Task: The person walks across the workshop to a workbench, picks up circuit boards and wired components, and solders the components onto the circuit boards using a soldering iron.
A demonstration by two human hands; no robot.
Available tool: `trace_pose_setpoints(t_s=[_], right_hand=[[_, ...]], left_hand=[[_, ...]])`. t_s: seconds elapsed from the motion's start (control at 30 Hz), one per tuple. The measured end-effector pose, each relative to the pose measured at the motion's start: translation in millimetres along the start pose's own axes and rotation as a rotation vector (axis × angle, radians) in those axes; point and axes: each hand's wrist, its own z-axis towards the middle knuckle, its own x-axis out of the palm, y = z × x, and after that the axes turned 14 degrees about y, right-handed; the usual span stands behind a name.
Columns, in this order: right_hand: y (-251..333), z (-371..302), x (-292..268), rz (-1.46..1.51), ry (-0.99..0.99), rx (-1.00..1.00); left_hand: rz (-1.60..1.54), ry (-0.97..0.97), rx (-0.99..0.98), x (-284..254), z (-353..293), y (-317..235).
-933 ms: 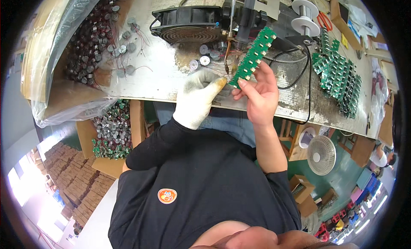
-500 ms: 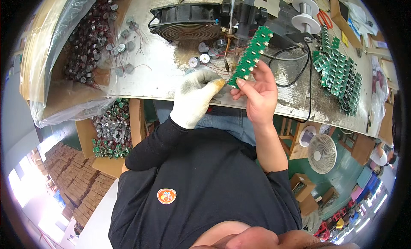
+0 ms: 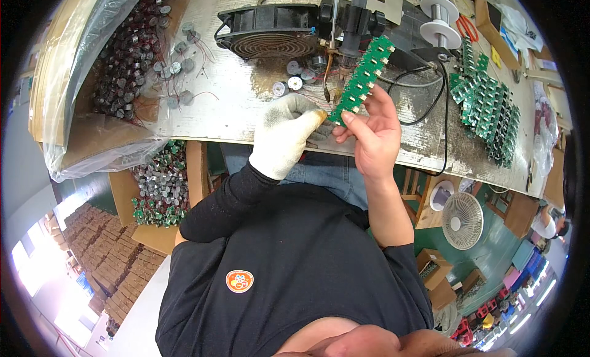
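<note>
A long green circuit board strip [image 3: 362, 74] with small metal connectors along its edge stands tilted over the front of the bench. My bare right hand [image 3: 375, 129] grips its lower end between thumb and fingers. My left hand [image 3: 283, 133], in a white glove with a stained thumb tip, is closed in a pinch right at the strip's lower end. What it pinches, if anything, is hidden. Thin red wires show just beyond the glove. Behind the strip is a soldering iron [image 3: 344, 65] on an upright stand. A few small round motors [image 3: 295, 83] lie beyond my left hand.
A black fan [image 3: 270, 42] and a solder wire spool [image 3: 439, 31] stand at the back. Wired round motors [image 3: 123, 80] are heaped at left; green boards [image 3: 485, 105] are stacked at right. Below the bench's left edge, a cardboard box [image 3: 196, 172] holds finished-looking pieces. A black cable [image 3: 444, 129] hangs over the front edge.
Both hands and the board strip have shifted very slightly to the right. My grip on the strip looks the same.
</note>
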Motion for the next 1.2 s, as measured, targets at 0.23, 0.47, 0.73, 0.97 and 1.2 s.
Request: trace_pose_setpoints(t_s=[0.23,0.47,0.73,0.97,1.2], right_hand=[[6,2,1,-0.018,0.011,-0.011],[-3,-3,-1,-0.034,-0.001,-0.023],[-1,-3,0,-0.037,0.002,-0.011],[4,0,3,-0.014,-0.008,-0.006],[-1,-2,-2,-0.031,-0.005,-0.011]], left_hand=[[-0.044,-0.005,0.037,2,2,0],[-0.083,0.009,0.054,2,0,12],[-0.088,-0.006,0.074,3,1,14],[-0.124,0.007,0.033,5,0,-2],[-0.009,-0.002,0.012,2,1,5]])
